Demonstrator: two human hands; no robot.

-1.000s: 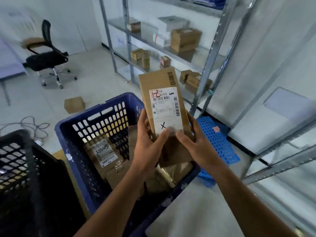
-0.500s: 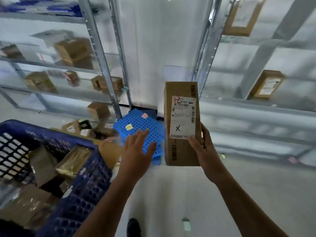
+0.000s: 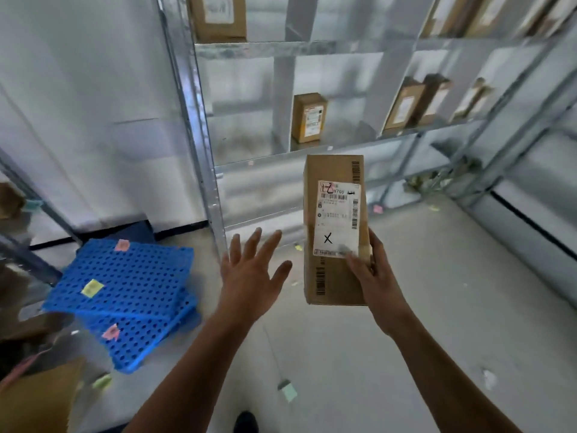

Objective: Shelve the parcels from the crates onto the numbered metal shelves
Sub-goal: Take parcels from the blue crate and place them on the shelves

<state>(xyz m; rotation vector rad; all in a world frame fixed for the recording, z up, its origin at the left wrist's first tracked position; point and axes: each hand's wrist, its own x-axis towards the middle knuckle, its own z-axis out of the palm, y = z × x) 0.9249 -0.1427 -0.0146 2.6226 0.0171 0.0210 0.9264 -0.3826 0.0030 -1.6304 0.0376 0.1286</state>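
My right hand (image 3: pixel 371 276) grips the lower right side of a long brown cardboard parcel (image 3: pixel 331 270), held upright in front of the metal shelves (image 3: pixel 281 50). Its white label carries a handwritten "1-2" and a black X. My left hand (image 3: pixel 253 273) hovers to the left of the parcel with fingers spread, holding nothing and not touching it. On the shelf behind stands one small parcel (image 3: pixel 309 117), with further parcels (image 3: pixel 415 101) in compartments to the right and another one (image 3: pixel 218 17) on the shelf above.
Blue perforated plastic panels (image 3: pixel 125 295) with sticky notes lie stacked on the floor at left. A shelf upright (image 3: pixel 203 151) stands just beyond my left hand. A brown carton corner (image 3: pixel 34 398) shows at bottom left. Paper scraps dot the grey floor.
My view has swung right from the blue crate to the shelves. My left hand let go of the parcel; my right hand alone carries it toward the shelf.
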